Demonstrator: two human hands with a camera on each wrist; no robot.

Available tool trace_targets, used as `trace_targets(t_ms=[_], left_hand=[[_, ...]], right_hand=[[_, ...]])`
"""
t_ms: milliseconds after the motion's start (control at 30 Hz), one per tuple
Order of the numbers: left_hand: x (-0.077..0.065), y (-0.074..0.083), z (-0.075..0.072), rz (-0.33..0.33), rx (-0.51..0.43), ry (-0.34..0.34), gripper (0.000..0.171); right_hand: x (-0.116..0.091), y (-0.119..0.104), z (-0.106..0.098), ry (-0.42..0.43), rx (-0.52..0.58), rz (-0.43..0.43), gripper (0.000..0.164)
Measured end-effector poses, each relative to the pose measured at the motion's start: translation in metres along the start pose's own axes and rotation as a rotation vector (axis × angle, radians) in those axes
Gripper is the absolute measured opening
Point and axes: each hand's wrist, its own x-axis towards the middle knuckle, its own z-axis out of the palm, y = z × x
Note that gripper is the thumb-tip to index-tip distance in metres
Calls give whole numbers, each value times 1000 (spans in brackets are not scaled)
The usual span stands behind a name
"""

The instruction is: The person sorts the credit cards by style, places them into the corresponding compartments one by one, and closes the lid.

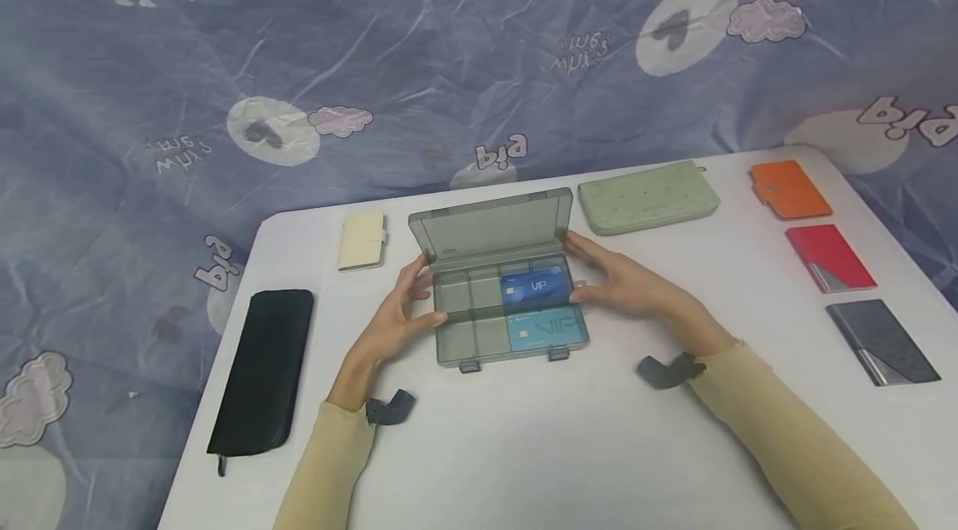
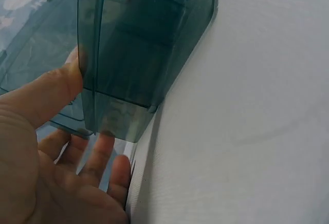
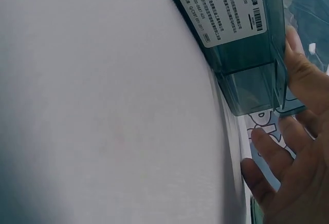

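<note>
A translucent grey-green plastic storage box (image 1: 456,343) with its lid (image 1: 490,229) raised is at the middle of the white table. Inside its right compartments lie a dark blue VIP card (image 1: 535,287) and, nearer the front, a light blue VIP card (image 1: 547,329). My left hand (image 1: 389,322) grips the box's left end, thumb on the rim and fingers behind. At the opposite end, my right hand (image 1: 624,284) holds it in a similar way. A printed white label (image 3: 223,11) shows on the box in the right wrist view.
To the left lie a black long wallet (image 1: 264,372) and a cream card holder (image 1: 362,240). Behind the box is a green wallet (image 1: 649,197). Orange (image 1: 791,189), red (image 1: 831,257) and dark grey card holders (image 1: 883,342) line the right side. A patterned blue cloth (image 1: 419,56) hangs behind the table.
</note>
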Motion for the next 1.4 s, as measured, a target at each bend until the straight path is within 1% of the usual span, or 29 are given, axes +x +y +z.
trace_targets(t_ms=[33, 67, 233, 267, 333, 467, 533, 667, 800, 933, 1033, 1100, 1133, 1200, 1267, 1333, 1400], left_hand=[[1, -4, 0, -6, -3, 3, 94], [1, -4, 0, -12, -13, 3, 95], [0, 5, 3, -14, -123, -24, 100], [-1, 8, 3, -14, -135, -29, 100], [-1, 7, 3, 6, -143, -41, 101], [-1, 7, 4, 67, -133, -65, 102], [-1, 8, 4, 94, -118, -81, 102], [-3, 12, 4, 100, -65, -96, 105], [-4, 16, 4, 111, -32, -115, 109], [-8, 20, 3, 116, -50, -175, 117], [-10, 22, 1, 138, -84, -231, 123], [-11, 23, 0, 148, -97, -251, 127], [-11, 23, 0, 152, -95, -253, 128], [-11, 23, 1, 144, -84, -244, 121], [-11, 23, 2, 126, -40, -224, 114], [-10, 23, 3, 110, 5, -200, 112], [-10, 23, 4, 93, 17, -178, 111]], right_hand=[[-1, 1, 0, -1, -2, 0, 97], [-1, 2, 0, -3, -2, 5, 96], [-2, 8, 0, -9, 7, 24, 92], [-3, 8, 1, -9, 12, 27, 91], [-3, 9, 1, -11, 29, 22, 87], [-6, 12, 1, -33, 55, -3, 86], [-7, 15, 1, -52, 80, -27, 89], [-11, 18, 2, -84, 117, -48, 94], [-13, 16, 3, -107, 147, -37, 101], [-15, 13, 1, -129, 171, -52, 109], [-16, 12, 0, -137, 172, -82, 113], [-17, 10, -1, -137, 164, -85, 116], [-17, 10, -1, -139, 161, -82, 115], [-18, 8, -2, -136, 139, -69, 115], [-18, 7, -1, -129, 104, -55, 116], [-20, 6, -1, -123, 60, -46, 117], [-21, 5, -1, -117, 15, -32, 118]])
